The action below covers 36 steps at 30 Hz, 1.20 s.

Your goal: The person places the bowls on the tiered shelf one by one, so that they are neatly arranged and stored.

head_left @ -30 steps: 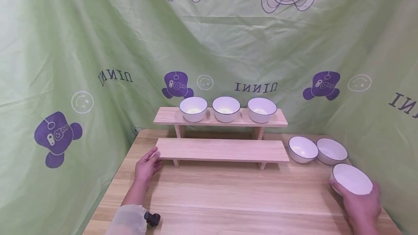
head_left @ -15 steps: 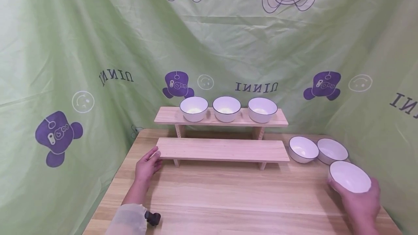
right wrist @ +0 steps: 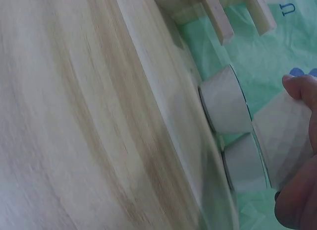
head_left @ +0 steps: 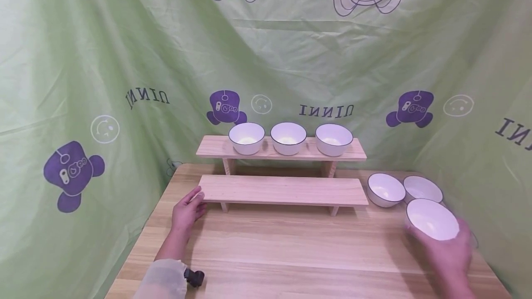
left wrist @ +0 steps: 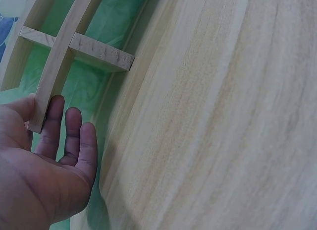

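My left hand (head_left: 187, 213) pinches the left end of the lower wooden shelf (head_left: 282, 190), thumb above and fingers below; the left wrist view shows the board's end (left wrist: 47, 98) between them. At the right, my right hand (head_left: 450, 253) grips a white bowl (head_left: 432, 219) with a dark rim, thumb on one side and fingers on the other. In the right wrist view this bowl (right wrist: 287, 136) is raised off the tabletop. Two similar bowls stand just behind it: one bowl (head_left: 385, 190) by the shelf's right end and another bowl (head_left: 423, 188) partly hidden by the held one.
Three white bowls stand in a row on the upper wooden shelf (head_left: 216, 147): left bowl (head_left: 246, 139), middle bowl (head_left: 288, 139), right bowl (head_left: 334, 140). The wooden tabletop (head_left: 291, 248) stretches in front. A green printed curtain (head_left: 282, 59) hangs close behind and at both sides.
My right hand has carried its bowl left and slightly away from me, towards the two standing bowls. My left hand stays at the lower shelf's end.
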Available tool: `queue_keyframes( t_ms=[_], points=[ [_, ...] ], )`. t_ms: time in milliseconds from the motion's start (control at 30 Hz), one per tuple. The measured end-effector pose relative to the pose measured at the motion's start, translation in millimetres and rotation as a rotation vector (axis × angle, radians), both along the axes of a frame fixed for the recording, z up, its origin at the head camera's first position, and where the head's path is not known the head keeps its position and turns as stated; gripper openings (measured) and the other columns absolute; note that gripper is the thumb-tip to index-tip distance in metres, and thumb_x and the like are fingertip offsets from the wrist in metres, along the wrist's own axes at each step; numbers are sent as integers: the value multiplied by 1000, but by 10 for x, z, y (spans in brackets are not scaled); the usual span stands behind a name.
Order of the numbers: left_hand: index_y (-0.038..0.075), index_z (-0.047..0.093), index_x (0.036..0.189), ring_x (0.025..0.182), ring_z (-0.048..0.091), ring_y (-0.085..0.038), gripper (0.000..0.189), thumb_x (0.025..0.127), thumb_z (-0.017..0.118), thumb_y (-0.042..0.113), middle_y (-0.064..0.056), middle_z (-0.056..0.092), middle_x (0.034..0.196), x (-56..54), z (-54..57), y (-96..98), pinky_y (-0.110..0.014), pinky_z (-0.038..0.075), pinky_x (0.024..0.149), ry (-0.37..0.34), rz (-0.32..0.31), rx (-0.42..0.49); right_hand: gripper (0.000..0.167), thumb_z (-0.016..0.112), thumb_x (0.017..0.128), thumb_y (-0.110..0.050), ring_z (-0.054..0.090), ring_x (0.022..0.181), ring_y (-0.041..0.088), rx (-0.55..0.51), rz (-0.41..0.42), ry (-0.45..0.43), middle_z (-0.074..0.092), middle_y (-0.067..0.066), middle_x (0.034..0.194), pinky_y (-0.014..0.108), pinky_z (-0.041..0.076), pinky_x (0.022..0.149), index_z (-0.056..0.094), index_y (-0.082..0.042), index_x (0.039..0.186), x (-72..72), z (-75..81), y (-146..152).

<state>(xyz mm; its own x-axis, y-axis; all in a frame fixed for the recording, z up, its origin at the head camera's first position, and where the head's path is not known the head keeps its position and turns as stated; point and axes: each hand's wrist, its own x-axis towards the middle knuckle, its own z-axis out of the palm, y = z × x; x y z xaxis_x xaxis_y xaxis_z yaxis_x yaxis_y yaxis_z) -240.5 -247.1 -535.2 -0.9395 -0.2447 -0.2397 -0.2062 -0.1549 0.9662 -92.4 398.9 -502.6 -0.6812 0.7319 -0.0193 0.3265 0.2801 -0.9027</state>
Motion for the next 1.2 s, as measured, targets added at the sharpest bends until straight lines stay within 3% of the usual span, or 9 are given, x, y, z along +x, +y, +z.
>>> queue_keyframes(
  t_ms=[200, 567, 967, 1200],
  points=[
    [14, 59, 147, 95, 73, -20, 58, 96, 77, 33, 5, 76, 102, 8, -26, 29, -37, 63, 89, 22, 21, -30, 131, 99, 71, -31, 27, 148, 42, 6, 20, 16, 23, 20, 167, 56, 20, 126, 11, -19, 167, -1, 35, -99],
    [15, 61, 146, 93, 74, -20, 59, 93, 80, 35, 8, 76, 95, -1, -67, 26, -36, 64, 87, 41, 36, -25, 133, 99, 70, -31, 25, 150, 43, 0, 64, 17, 20, 19, 169, 59, 20, 126, 10, -21, 168, -42, 106, -241],
    [16, 61, 146, 99, 73, -25, 57, 95, 79, 35, 5, 76, 97, 8, -68, 22, -38, 63, 90, 29, 30, -47, 136, 98, 71, -29, 18, 152, 48, 23, 116, 14, 14, 23, 170, 64, 15, 125, 3, -17, 168, -57, 132, -382],
    [16, 61, 146, 99, 72, -22, 59, 94, 79, 38, 0, 75, 108, 22, -68, 15, -38, 61, 93, 32, 25, -53, 137, 100, 69, -28, 23, 150, 48, 29, 135, 40, 18, 24, 169, 65, 19, 124, 6, -18, 168, -60, 132, -466]
  ],
)
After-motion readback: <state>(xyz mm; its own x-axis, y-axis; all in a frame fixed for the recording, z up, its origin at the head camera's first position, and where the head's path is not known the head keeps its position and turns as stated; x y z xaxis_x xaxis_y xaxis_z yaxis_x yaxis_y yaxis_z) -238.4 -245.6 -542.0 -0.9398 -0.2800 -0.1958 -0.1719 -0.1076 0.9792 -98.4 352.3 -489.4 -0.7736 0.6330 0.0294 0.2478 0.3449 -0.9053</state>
